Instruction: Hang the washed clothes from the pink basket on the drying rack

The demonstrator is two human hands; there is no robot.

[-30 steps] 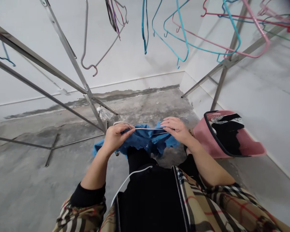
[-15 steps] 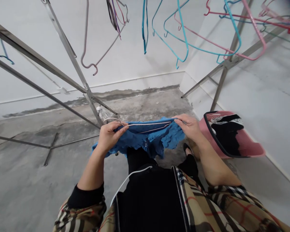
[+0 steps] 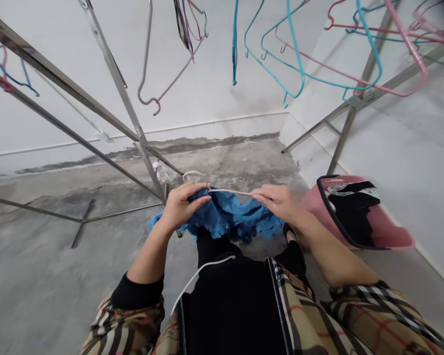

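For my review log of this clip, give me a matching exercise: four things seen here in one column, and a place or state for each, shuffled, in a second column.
Things:
1. crumpled blue fabric garment
2. pink plastic laundry basket
3. turquoise wire hanger
4. thin pale wire hanger

Places or states:
A. hangs overhead from the metal drying rack
B. stands tilted on the floor by the wall, with dark clothes in it
C. bunched between the left hand and the right hand
D. runs straight across from one hand to the other, above the cloth

Pairs: 1-C, 2-B, 3-A, 4-D
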